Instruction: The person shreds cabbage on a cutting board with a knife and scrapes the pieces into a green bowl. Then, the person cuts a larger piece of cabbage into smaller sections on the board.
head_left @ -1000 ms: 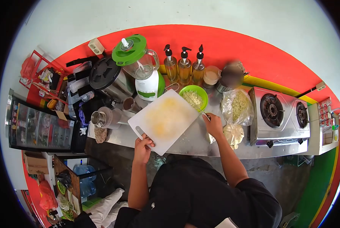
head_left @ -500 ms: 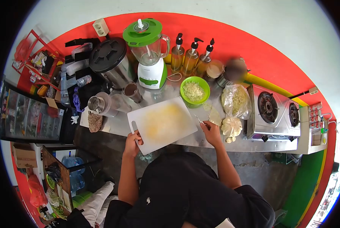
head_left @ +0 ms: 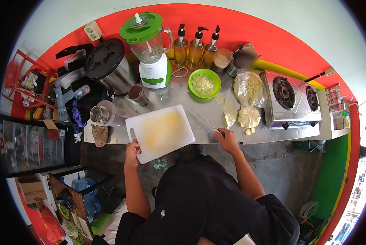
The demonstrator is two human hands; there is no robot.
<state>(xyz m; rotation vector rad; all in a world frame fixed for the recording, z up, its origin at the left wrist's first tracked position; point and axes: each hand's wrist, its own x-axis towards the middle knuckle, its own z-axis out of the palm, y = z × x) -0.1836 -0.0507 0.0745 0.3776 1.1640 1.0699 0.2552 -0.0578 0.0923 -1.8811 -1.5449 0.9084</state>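
My left hand (head_left: 132,153) grips the white cutting board (head_left: 162,132) at its near left corner, fingers curled over the edge by the handle slot. Yellowish stains cover the board's face. In my right hand (head_left: 228,141) is a knife (head_left: 205,121), its thin blade pointing away and leftward over the steel counter, apart from the board. Beyond the blade stands a green bowl (head_left: 203,99) with finely chopped pale vegetable (head_left: 203,85) in it. Right of the knife lie a pale leaf piece (head_left: 230,113) and a lobed, cream-coloured vegetable (head_left: 249,117) that resembles cabbage.
A clear plastic bag (head_left: 250,90) of shredded vegetable sits beside the gas stove (head_left: 291,100). Along the back are a blender (head_left: 155,71), several pump bottles (head_left: 196,55) and a large lidded steel container (head_left: 109,67). A brown cup (head_left: 137,94) stands behind the board.
The cutting board has moved left, away from the green bowl and the knife. More of the knife's blade now shows beside it. The whole view has shifted slightly.
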